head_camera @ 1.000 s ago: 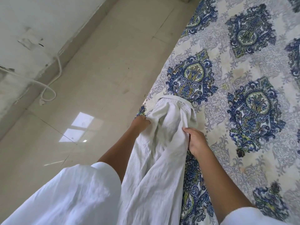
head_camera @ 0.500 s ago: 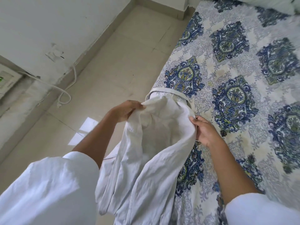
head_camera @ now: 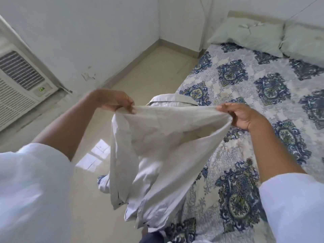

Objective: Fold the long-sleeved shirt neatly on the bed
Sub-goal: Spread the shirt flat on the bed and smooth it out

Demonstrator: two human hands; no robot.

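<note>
We hold the pale long-sleeved shirt up, stretched between our two hands at the edge of the bed.
Our left hand pinches one end of its top edge and our right hand grips the other. The cloth runs taut between them, and the rest hangs down beside the patterned bed toward the floor. Pale green pillows lie at the bed's head.

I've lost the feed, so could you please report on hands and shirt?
Left hand and right hand each pinch the pale grey long-sleeved shirt, stretched between them. Shirt hangs at the edge of the blue-patterned bed. Pale green pillows far off.
</note>
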